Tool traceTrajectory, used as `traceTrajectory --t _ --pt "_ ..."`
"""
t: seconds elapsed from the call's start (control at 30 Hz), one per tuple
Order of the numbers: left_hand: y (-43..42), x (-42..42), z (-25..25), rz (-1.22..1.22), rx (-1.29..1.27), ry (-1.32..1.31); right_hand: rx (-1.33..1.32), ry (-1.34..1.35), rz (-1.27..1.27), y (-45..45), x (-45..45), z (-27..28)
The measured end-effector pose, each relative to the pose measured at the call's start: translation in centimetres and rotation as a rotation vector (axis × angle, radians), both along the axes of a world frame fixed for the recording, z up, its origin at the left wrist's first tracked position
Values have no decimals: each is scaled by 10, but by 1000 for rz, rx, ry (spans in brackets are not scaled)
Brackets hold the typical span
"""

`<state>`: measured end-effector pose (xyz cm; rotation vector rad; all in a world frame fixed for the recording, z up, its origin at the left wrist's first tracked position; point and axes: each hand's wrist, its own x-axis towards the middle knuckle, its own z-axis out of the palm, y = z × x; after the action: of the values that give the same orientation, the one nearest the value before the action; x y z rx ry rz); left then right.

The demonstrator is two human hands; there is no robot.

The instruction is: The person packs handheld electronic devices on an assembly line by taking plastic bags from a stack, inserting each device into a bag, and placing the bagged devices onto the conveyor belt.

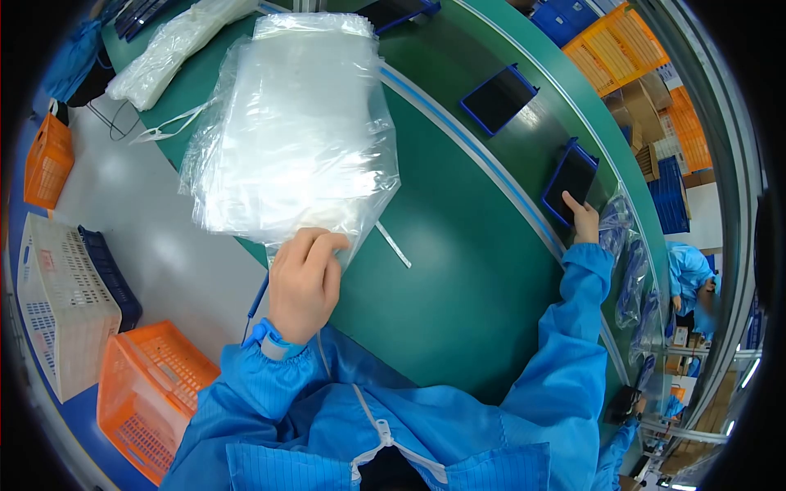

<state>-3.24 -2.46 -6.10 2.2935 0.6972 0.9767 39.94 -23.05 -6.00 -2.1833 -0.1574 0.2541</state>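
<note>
My left hand (303, 282) is closed on the near edge of a clear plastic bag (303, 139), which lies in a thick stack on the green table. A blue band with a blue cord circles that wrist. At the right, my right hand (583, 219) reaches across the blue-and-white strip. Its thumb rests on the near end of a dark flat panel in a blue frame (571, 180); the other fingers are mostly hidden. A second blue-framed panel (499, 98) lies further along the green lane, with another (397, 11) at the top edge.
Wrapped plastic bundles (629, 282) lie along the lane's outer side. More folded plastic (176, 53) and a thin white strip (394, 245) are on the table (434, 327). An orange crate (151, 393) and a white crate (61, 303) stand at left. Other people in blue work nearby.
</note>
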Motion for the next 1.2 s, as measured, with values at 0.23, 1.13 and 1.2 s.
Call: traceTrajectory --t 0.23,1.13,1.2 --pt "0 2 2 -3 -16 45 817 366 -8 -32 10 -6" --pt "-5 22 4 127 -246 -78 1154 734 302 -17 -202 32" --pt "-5 25 2 132 -192 -62 1219 846 528 2 -223 50"
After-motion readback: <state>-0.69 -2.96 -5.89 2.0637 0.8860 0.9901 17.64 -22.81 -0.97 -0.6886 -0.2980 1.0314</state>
